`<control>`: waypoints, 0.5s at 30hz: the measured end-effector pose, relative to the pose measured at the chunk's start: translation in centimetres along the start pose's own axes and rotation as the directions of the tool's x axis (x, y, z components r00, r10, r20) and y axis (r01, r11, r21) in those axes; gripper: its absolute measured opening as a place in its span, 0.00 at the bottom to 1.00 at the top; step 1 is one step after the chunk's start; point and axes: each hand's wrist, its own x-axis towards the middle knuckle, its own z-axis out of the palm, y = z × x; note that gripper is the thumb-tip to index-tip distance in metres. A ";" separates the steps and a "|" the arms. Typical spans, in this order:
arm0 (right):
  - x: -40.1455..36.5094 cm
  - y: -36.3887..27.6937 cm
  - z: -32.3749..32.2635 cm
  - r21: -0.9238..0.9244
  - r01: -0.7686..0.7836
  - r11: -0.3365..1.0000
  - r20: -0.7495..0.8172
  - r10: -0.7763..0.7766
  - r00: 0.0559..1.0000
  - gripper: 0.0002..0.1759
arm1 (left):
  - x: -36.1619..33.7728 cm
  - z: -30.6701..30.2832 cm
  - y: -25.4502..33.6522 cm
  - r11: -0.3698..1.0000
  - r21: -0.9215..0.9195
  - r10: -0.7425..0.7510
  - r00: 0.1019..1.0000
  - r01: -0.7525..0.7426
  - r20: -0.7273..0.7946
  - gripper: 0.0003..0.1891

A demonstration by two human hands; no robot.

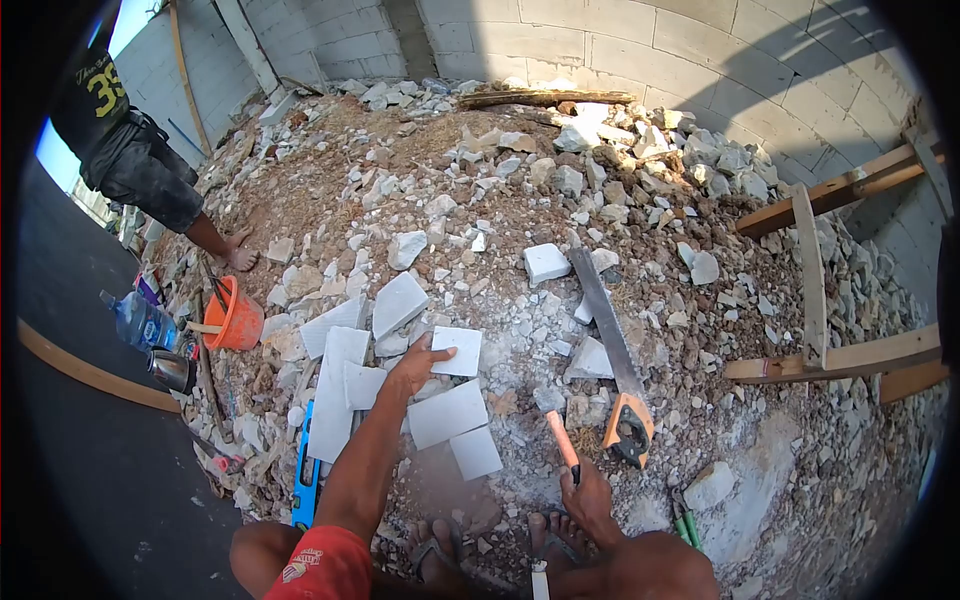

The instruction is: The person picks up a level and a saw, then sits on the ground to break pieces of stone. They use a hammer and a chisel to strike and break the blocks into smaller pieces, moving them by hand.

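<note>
My left hand (415, 365) reaches forward and grips the left edge of a small, square piece of white block (458, 353). Around it lie other cut white pieces: a rectangular block (447, 415), a smaller block (476, 453) and a long block strip (338, 395). Close to my knees, my right hand (588, 495) is closed around a tool with an orange and black handle (564, 442); its working end cannot be made out. A hand saw (610, 330) with an orange and black grip rests on the rubble, just beyond my right hand.
A blue spirit level (305, 475) lies left of my arm. Farther left are an orange bucket (236, 314), a water bottle (140, 320) and a standing person (140, 150). Timber framing (840, 360) stands right, near green-handled pliers (687, 522). Broken stone covers the ground up to a block wall (620, 60).
</note>
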 end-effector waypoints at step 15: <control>-1.5 3.9 2.5 -0.128 0.102 0.987 0.141 -0.084 0.986 0.27 | -2.7 -4.4 4.8 0.898 0.376 0.252 0.968 -0.226 -0.019 0.29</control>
